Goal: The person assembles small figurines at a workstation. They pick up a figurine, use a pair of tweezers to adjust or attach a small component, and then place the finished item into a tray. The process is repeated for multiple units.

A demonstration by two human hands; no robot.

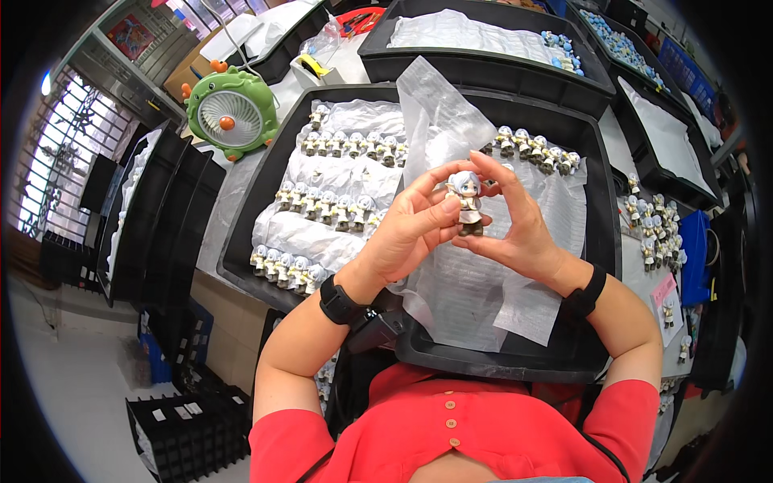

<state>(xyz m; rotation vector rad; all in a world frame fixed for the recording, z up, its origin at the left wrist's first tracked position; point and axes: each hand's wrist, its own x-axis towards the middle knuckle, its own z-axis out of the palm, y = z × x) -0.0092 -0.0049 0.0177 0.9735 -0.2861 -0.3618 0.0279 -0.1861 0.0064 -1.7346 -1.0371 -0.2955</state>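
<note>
"White sheeting (322,173) under the figurine rows (326,207): why?"

"Padding, presumably, lining this black tray (491,366)."

"And the grip?"

"The left hand (407,221) pinches the held figurine (469,211) above the tray, thumb against its side; the right hand (527,237) grips it too, thumb at its feet, probably steadying it upright."

"Farther right?"

"A blue bin (694,249), contents unclear to me."

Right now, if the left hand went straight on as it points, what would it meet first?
Past the held figurine, the left hand would probably meet the right hand; depth is unclear.
</note>
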